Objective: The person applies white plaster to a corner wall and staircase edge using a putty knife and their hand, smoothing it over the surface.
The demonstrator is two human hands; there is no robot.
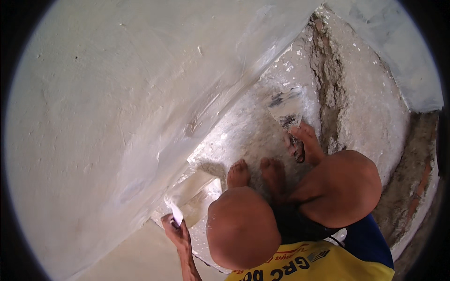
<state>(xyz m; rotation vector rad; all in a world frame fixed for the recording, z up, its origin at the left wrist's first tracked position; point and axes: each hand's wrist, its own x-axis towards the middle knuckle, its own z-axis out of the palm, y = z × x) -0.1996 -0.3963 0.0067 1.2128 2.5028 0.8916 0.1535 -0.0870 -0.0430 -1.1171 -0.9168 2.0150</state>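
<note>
My left hand point(178, 234), low and left beside the wall, is closed around the dark handle of a small scraper. The scraper's blade point(175, 211) looks whitish and points up, close to the wall's foot. Beyond my right knee, my right hand point(307, 140) grips a wide putty knife point(287, 107) by its handle. Its broad, flared blade carries pale smears and dark patches, and it is over the floor, apart from the wall. Just ahead of my left hand is an open pale container or bag point(193, 189), its inside cream-coloured. My right forearm is mostly hidden behind the knee.
A smooth, pale plastered wall point(103, 117) fills the left side. My bare feet point(239, 173) rest on a rough, speckled floor point(243, 126) between raised knees. A broken, crumbly groove point(330, 84) runs across the floor at right. Another wall point(403, 47) stands at the far right.
</note>
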